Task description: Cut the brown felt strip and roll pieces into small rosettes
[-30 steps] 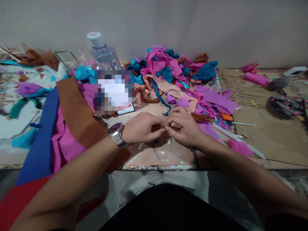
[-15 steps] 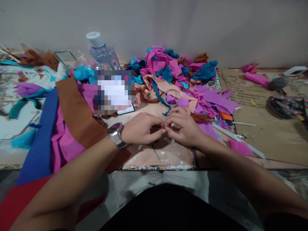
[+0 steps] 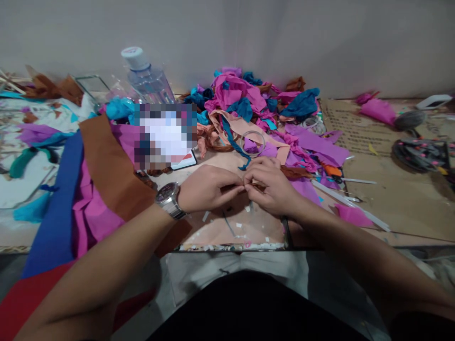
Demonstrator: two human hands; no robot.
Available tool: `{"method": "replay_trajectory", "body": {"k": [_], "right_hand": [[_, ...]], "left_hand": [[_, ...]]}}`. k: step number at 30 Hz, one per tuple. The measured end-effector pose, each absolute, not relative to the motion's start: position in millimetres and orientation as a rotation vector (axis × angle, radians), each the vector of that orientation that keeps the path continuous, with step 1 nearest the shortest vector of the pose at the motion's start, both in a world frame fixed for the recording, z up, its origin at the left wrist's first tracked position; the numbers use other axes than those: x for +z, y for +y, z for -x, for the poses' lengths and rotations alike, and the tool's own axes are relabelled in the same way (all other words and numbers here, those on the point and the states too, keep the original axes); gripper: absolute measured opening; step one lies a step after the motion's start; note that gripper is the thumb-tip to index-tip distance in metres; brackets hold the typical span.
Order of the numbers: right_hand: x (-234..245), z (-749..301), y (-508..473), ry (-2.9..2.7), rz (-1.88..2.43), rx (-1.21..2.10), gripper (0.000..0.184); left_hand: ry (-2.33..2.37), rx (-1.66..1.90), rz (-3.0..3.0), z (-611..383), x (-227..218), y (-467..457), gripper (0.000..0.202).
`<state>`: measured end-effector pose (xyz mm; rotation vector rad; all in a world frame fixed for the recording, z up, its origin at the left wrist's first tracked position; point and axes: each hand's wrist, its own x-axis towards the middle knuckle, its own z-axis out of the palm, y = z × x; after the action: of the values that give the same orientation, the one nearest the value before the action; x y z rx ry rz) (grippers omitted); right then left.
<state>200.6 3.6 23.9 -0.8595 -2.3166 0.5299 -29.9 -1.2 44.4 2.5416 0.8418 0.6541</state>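
My left hand [image 3: 208, 189] and my right hand [image 3: 270, 185] meet fingertip to fingertip over the table's near middle. Both pinch a small strip of brown crepe paper [image 3: 234, 188], which is mostly hidden by the fingers. A wristwatch [image 3: 168, 198] sits on my left wrist. Under the hands lies a peach sheet [image 3: 227, 227] dotted with small white scraps. Just beyond my right hand stands a clear tape ring [image 3: 253, 142].
A heap of pink, teal and purple paper scraps [image 3: 249, 102] fills the back middle. A water bottle [image 3: 145, 78] stands behind a blurred patch. Brown, magenta and blue sheets [image 3: 95, 189] drape over the left edge. Scissors [image 3: 337, 173] and cardboard [image 3: 391, 189] lie to the right.
My hands stay together on the brown strip with only slight finger motion. The view has shifted a little, so everything sits slightly further left.
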Motion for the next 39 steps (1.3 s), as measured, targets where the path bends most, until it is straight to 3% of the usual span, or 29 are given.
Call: {"method": "replay_trajectory", "body": {"k": [19, 39], "right_hand": [[21.6, -206.0, 6.1, -2.255, 0.941, 0.473, 0.003], [20.8, -205.7, 2.9, -2.372, 0.877, 0.367, 0.013]], "left_hand": [[0.961, 0.483, -2.356, 36.6, 54.0, 4.6, 0.025], [0.905, 0.376, -2.176, 39.3, 53.0, 8.2, 0.028]]}}
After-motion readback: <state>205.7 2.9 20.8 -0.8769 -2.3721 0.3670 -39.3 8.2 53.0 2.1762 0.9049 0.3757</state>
